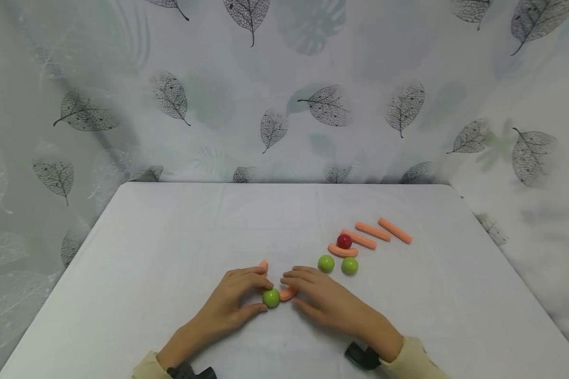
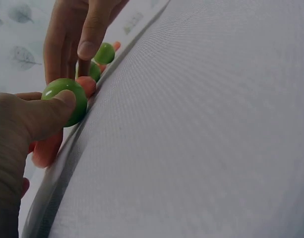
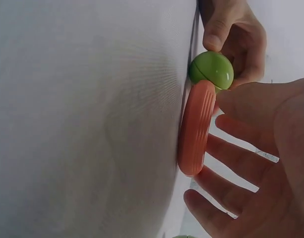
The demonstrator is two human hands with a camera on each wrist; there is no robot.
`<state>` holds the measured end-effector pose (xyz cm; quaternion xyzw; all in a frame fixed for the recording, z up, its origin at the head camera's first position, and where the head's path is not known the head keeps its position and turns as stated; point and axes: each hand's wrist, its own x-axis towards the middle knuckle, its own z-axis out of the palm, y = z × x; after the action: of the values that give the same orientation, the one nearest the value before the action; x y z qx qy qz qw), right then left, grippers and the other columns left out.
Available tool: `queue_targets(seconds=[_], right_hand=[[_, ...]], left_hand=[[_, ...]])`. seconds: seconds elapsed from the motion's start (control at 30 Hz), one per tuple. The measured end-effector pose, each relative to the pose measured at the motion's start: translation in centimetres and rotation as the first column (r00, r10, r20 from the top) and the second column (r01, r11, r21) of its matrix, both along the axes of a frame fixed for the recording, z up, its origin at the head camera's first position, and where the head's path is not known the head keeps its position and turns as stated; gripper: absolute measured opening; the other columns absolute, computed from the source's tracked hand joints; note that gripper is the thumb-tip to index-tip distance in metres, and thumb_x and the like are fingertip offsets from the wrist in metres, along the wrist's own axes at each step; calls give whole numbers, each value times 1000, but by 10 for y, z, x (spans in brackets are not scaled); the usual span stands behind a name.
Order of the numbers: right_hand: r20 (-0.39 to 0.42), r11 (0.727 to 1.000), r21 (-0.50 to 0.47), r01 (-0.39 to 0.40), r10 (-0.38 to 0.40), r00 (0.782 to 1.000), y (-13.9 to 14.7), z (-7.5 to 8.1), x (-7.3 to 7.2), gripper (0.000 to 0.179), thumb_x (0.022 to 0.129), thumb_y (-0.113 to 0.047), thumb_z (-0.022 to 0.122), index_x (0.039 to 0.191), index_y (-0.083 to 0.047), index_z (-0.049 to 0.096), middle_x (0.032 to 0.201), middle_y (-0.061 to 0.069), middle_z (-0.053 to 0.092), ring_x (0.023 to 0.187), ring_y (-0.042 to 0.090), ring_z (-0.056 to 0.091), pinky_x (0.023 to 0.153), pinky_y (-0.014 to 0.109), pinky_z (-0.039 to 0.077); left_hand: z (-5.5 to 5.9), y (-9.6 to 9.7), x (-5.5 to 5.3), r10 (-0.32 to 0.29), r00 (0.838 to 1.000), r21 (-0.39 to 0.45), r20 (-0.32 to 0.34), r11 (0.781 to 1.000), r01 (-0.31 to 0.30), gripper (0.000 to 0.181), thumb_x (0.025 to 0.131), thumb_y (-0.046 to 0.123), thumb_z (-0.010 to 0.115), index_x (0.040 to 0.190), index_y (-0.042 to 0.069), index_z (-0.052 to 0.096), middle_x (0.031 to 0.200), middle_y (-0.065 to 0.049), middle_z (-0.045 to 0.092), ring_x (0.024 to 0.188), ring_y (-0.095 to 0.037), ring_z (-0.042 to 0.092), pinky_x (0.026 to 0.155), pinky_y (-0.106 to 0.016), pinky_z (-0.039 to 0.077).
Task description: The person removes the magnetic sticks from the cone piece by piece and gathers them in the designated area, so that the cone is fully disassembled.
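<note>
My left hand pinches a glossy green ball between thumb and fingers, low over the white table. Right beside the ball lies a short curved orange stick with rounded ends and ridges along its length. Over that stick, my right hand hovers palm inward with its fingers spread and loosely straight, fingertips right at it. Another orange stick pokes out behind the left fingers, its lower part hidden by the hand.
Two more green balls sit beyond the right hand. A dark red ball is by a curved orange stick. Several straight orange sticks lie slanted toward the back right. Leaf-printed cloth hangs around the white table.
</note>
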<state>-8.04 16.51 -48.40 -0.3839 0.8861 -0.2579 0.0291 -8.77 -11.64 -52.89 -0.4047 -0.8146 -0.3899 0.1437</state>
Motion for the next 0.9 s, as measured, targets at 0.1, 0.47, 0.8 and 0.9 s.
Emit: queue_targets(seconds=[0.1,0.47,0.8,0.9], right_hand=[[-38,1000,7,-2,2,999,-3,-2,-1,35,101,-21,70,135,-14,66,141,-1,65,141,25,54,118,47,44],[-74,1000,11,-10,11,997,-7,-4,2,25,98,-22,75,123,-21,72,119,-9,67,125,15,56,108,39,51],[-111,1000,2,0,0,994,-8,-4,5,20,97,-25,75,117,-23,75,107,-11,68,105,8,62,90,31,53],[-123,1000,-10,-4,2,992,-8,-4,6,18,98,-27,74,116,-23,76,104,-12,69,97,6,62,84,26,51]], left_hand=[[0,1,-1,-7,1000,5,-15,1000,8,46,79,22,90,120,22,68,124,8,71,132,-25,61,108,-34,39],[0,2,1,-5,1000,16,5,1000,5,44,78,22,91,116,23,69,112,14,69,124,-19,61,101,-39,42],[2,3,2,-2,999,20,36,1000,1,44,79,21,90,117,25,68,111,16,68,125,-19,59,98,-36,40],[2,3,1,4,999,19,35,1000,-4,44,79,21,90,117,25,68,111,17,68,125,-19,60,98,-36,40]])
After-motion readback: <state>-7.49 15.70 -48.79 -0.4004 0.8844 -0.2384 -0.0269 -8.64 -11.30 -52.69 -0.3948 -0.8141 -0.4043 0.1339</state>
